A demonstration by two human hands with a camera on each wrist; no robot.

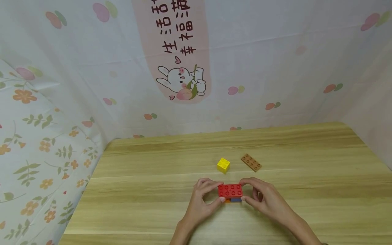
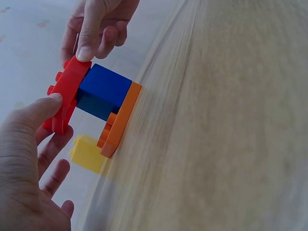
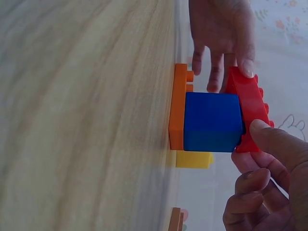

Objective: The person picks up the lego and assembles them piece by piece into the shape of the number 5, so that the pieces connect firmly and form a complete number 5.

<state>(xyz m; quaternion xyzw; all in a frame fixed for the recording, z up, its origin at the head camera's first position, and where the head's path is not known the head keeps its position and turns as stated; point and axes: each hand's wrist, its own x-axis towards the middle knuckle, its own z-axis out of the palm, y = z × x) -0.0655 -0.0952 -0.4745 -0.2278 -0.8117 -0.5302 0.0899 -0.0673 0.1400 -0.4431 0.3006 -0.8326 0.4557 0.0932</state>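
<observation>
A red toy brick (image 1: 230, 191) with two rows of studs is held level between both hands. My left hand (image 1: 202, 199) pinches its left end between thumb and fingers, and my right hand (image 1: 267, 200) pinches the right end the same way. Under it stands a blue brick (image 3: 211, 121), set on one half of a thin orange plate (image 3: 177, 108) that lies on the table. Bare orange studs show on the plate's left half. The red brick's right part sits right at the top of the blue one, slightly tilted in the right wrist view, while its left part overhangs the bare studs.
Beyond the hands, a small yellow brick (image 1: 223, 165) stands on the wooden table (image 1: 147, 190). A brown studded plate (image 1: 251, 162) lies to its right. Patterned cloth (image 1: 251, 61) hangs behind the table's far edge, and a flowered cloth (image 1: 39, 149) hangs at left.
</observation>
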